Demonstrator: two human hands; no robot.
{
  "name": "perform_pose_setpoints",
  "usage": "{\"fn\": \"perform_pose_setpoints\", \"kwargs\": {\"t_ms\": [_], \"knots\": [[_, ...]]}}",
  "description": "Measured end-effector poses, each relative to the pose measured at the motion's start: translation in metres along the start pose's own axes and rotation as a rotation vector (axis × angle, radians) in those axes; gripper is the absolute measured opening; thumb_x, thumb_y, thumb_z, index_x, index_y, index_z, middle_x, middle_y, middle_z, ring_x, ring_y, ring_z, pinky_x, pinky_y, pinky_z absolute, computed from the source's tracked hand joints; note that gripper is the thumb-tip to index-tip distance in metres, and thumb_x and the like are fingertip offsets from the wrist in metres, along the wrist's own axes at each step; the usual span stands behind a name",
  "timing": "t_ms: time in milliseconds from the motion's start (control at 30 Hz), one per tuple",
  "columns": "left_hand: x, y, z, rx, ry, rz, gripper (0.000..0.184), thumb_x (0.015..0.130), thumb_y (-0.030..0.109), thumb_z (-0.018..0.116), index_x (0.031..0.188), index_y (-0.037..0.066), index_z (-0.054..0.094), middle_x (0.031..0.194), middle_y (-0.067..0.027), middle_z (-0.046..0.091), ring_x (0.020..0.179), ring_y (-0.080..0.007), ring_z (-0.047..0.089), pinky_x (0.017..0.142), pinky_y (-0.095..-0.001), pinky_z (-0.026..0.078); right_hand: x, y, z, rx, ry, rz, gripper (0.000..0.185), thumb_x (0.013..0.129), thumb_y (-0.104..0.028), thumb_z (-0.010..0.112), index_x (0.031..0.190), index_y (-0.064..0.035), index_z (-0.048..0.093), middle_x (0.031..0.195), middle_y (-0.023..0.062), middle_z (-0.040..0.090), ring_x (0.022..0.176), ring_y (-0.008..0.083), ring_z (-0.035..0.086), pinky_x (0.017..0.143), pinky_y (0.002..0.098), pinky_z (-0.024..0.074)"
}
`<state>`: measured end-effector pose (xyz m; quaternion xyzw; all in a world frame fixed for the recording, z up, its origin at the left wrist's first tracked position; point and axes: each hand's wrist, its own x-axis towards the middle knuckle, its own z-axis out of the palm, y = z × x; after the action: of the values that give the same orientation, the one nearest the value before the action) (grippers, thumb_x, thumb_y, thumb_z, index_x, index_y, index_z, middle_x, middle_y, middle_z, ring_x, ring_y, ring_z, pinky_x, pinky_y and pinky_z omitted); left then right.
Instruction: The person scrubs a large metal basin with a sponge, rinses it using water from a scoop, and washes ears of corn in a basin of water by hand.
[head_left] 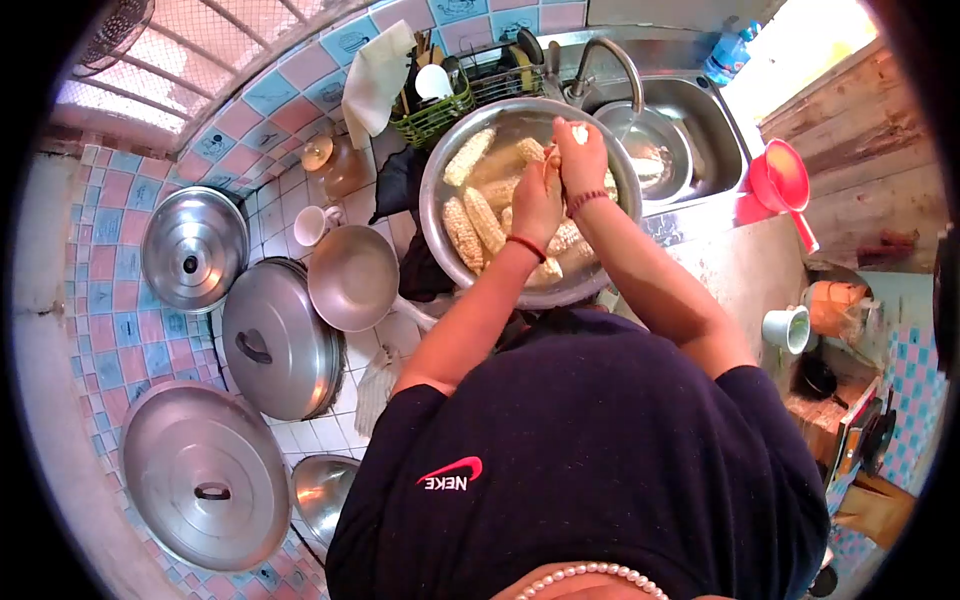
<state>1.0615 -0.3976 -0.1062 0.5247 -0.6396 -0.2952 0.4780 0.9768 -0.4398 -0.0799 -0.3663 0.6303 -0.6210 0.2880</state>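
Observation:
A wide metal basin [432, 205] holds cloudy water and several pale ears of corn [468, 157], some partly under the surface. Above its right half, my right hand [584, 165] is closed around an ear of corn [580, 133], whose whitish end shows between the fingers. My left hand [538, 205] is pressed close beside it, fingers closed on what seems to be the same ear; most of that ear is hidden by both hands. More corn [483, 220] floats at the basin's left, and other pieces lie beneath my wrists.
Behind the basin stand a faucet [610, 48] and a steel sink [722, 150] with a metal bowl [683, 165]. A green dish rack [437, 120] stands back left. A wok [353, 278] and large lidded pots [275, 340] sit left. A red dipper [780, 178] lies right.

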Motion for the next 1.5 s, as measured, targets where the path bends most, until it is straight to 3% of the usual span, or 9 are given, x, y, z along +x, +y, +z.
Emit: {"fn": "perform_pose_setpoints", "kwargs": {"t_ms": [200,300,400,533,1000,1133,1267,1400,1500], "knots": [[0.031,0.007,-0.041,-0.95,-0.695,-0.892,0.045,0.099,0.053,0.036,0.102,0.015,0.06,0.075,-0.0017,0.063,0.054,-0.0096,0.058,0.037,-0.0204,0.038,0.019,-0.004,-0.019,0.762,-0.563,0.634,0.021,0.097,-0.029,0.056,0.095,-0.0084,0.06,0.081,0.0026,0.061,0.071,0.0157,0.06,0.067,0.033,0.0538],[0.071,-0.018,-0.049,-0.357,-0.609,-0.557,0.042,0.097,0.05,0.043,0.105,0.012,0.06,0.077,-0.0022,0.063,0.061,-0.0105,0.06,0.043,-0.0241,0.046,0.05,0.013,-0.002,0.096,-0.59,0.283,0.028,0.099,-0.03,0.05,0.104,-0.0052,0.062,0.089,0.0102,0.065,0.082,0.0217,0.064,0.073,0.035,0.0532],[0.088,-0.064,-0.037,0.405,-0.208,-0.037,0.048,0.088,0.048,0.06,0.108,0.005,0.059,0.091,-0.0177,0.067,0.081,-0.0383,0.064,0.071,-0.0453,0.052,0.065,0.038,0.001,-0.493,-0.521,-0.378,0.03,0.094,-0.028,0.052,0.115,-0.0068,0.059,0.09,0.0218,0.067,0.085,0.0346,0.066,0.081,0.0417,0.05],[0.09,-0.053,-0.023,0.522,-0.288,-0.054,0.047,0.087,0.043,0.061,0.116,0.006,0.055,0.101,-0.0254,0.062,0.097,-0.0458,0.058,0.083,-0.05,0.047,0.041,0.047,-0.013,-1.2,-0.701,-0.509,0.037,0.084,-0.028,0.06,0.114,-0.007,0.059,0.1,0.0186,0.068,0.099,0.0345,0.063,0.094,0.0472,0.0438],[0.15,-0.077,0.042,1.084,-0.916,0.271,0.031,0.088,0.022,0.046,0.094,0.007,0.072,0.103,-0.0175,0.068,0.096,-0.033,0.067,0.083,-0.0459,0.053,0.01,0.049,-0.043,-1.12,-0.762,-0.476,0.026,0.083,-0.025,0.052,0.098,-0.0108,0.068,0.12,0.0142,0.058,0.112,0.0305,0.056,0.101,0.0538,0.0339],[0.136,-0.073,0.034,0.95,-0.837,0.069,0.036,0.085,0.036,0.056,0.099,0.006,0.07,0.109,-0.0202,0.065,0.102,-0.036,0.064,0.088,-0.0468,0.05,0.019,0.066,-0.04,-1.104,-0.755,-0.494,0.027,0.077,-0.028,0.058,0.093,-0.0099,0.07,0.1,0.0148,0.066,0.096,0.0337,0.061,0.085,0.0497,0.0455],[0.127,-0.11,0.034,0.48,-0.75,0.329,0.041,0.08,0.035,0.067,0.111,0.008,0.066,0.112,-0.0145,0.065,0.107,-0.0325,0.059,0.091,-0.042,0.046,0.019,0.033,-0.068,-0.919,-0.455,-0.53,0.016,0.072,-0.023,0.059,0.076,-0.0118,0.07,0.08,0.0101,0.068,0.083,0.0314,0.064,0.075,0.0472,0.0475],[0.088,-0.043,-0.005,-0.13,-0.537,0.195,0.039,0.093,0.03,0.06,0.12,0.002,0.061,0.115,-0.0123,0.064,0.106,-0.0248,0.058,0.093,-0.0338,0.043,0.016,-0.027,-0.088,-0.668,-0.447,-0.101,0.035,0.082,-0.031,0.065,0.101,-0.0027,0.063,0.1,0.0194,0.065,0.096,0.0326,0.062,0.087,0.0423,0.0491],[0.045,-0.023,-0.015,-0.533,-0.369,-0.162,0.045,0.098,0.034,0.053,0.126,-0.001,0.054,0.117,-0.0086,0.06,0.109,-0.0207,0.055,0.094,-0.0315,0.042,0.024,0.009,-0.071,-0.177,-0.525,-0.363,0.052,0.086,-0.041,0.066,0.113,0.002,0.054,0.119,0.0225,0.053,0.108,0.0287,0.054,0.092,0.0368,0.0455]]}}
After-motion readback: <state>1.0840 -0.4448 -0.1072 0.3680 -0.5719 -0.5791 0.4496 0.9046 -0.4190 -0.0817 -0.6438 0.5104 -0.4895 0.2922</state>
